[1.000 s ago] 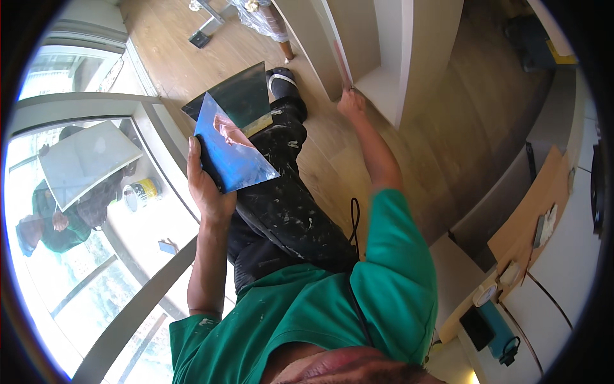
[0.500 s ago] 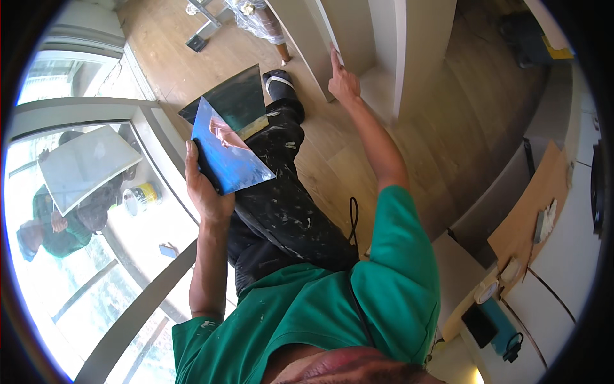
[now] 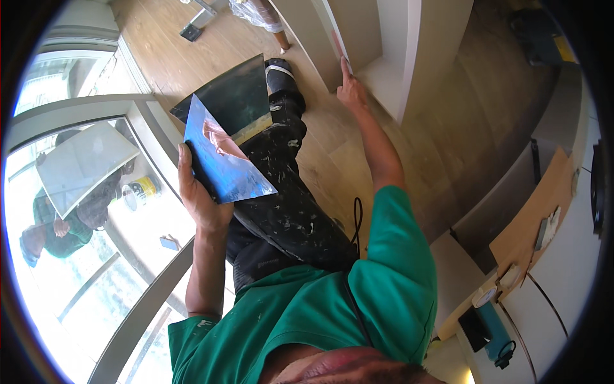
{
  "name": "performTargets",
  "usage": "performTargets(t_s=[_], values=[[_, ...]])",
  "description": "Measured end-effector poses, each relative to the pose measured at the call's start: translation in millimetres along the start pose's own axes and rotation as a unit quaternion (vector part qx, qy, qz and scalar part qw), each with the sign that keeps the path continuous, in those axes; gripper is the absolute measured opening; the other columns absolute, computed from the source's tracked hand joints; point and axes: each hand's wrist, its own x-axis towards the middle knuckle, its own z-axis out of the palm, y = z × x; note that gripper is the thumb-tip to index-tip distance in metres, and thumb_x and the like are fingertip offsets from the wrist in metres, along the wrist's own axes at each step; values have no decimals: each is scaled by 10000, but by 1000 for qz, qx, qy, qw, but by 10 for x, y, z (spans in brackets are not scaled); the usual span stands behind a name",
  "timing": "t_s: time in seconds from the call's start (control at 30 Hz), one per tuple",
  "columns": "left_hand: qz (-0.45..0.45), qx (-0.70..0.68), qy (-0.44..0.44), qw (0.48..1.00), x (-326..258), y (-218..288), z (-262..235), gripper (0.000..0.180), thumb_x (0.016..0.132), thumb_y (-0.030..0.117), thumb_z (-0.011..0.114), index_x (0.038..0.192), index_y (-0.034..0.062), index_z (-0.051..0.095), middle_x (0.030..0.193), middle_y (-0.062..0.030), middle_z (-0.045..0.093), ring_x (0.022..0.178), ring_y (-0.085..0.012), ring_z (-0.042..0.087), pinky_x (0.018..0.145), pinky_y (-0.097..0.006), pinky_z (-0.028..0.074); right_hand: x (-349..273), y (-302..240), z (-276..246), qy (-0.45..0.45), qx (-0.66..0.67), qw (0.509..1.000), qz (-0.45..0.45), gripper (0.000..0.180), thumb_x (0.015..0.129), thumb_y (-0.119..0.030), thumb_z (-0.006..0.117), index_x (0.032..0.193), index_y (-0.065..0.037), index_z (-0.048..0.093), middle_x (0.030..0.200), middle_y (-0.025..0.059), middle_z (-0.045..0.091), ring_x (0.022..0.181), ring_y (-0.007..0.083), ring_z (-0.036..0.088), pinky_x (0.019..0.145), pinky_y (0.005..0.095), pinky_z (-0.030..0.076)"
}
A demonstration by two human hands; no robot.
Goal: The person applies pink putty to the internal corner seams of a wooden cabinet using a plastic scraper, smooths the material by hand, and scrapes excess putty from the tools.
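Note:
My left hand is closed on the lower left edge of a blue filler plate, its thumb along the near side. A lump of pinkish-brown paste lies on the plate, with thin smears around it. My right hand reaches forward, holding no tool that I can see. Its stretched index finger touches the narrow front edge of a pale cabinet panel. A pinkish streak shows on that edge just above the fingertip. The other fingers look partly curled.
Beside my paint-spattered leg a dark board leans or lies on the wood floor. At left stands a window with reflections. A brown board, a teal case and a dark bin are at right.
My right hand has slid down the panel edge toward me and slightly right. The pinkish streak now shows above its finger. My left hand still holds the plate, nearly in place.

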Motion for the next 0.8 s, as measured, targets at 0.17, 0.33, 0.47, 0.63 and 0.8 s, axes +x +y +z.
performTargets(t_s=[0.17, 0.33, 0.47, 0.63, 0.8], values=[[9, 23, 54, 998, -18, 4, 146, 356, 1044, 376, 523, 1193, 62, 602, 1049, -71, 670, 919, -172, 678, 824, -334, 569, -88, 178, 70, -39, -5, 999, -12, 1060, 778, -96, 632, 1608, -243, -10, 947, 281, 691, 829, 452, 684, 744, 543, 563], [0, 21, 20, 1000, 24, 7, 149, 381, 1044, 386, 519, 1224, 57, 587, 1082, -74, 659, 941, -180, 673, 833, -344, 568, -175, 728, 650, 12, -32, 999, 31, 1006, 796, -125, 635, 1611, -236, 56, 1117, 264, 666, 921, 444, 675, 772, 542, 558], [7, -17, 6, 1000, -21, -17, -69, 379, 1054, 323, 512, 1302, 39, 557, 1171, -84, 638, 1038, -166, 644, 899, -323, 542, -164, 106, 165, 47, 13, 998, -30, 963, 805, -135, 642, 1605, -214, 112, 1244, 248, 625, 946, 440, 674, 795, 532, 564], [9, -18, -1, 1000, -35, -16, 39, 366, 1047, 322, 529, 1273, 37, 569, 1144, -89, 647, 1008, -178, 656, 885, -330, 552, 30, -291, -215, 73, -13, 997, -27, 984, 799, -124, 660, 1606, -217, 104, 1244, 239, 636, 905, 428, 688, 792, 511, 581], [3, -28, -21, 999, -11, -9, -67, 365, 1044, 321, 536, 1259, 28, 571, 1148, -100, 644, 1031, -176, 647, 907, -329, 543, 20, -51, -54, 10, -8, 1000, 10, 1034, 791, -131, 659, 1611, -241, 37, 1130, 231, 685, 909, 440, 684, 793, 510, 575]])
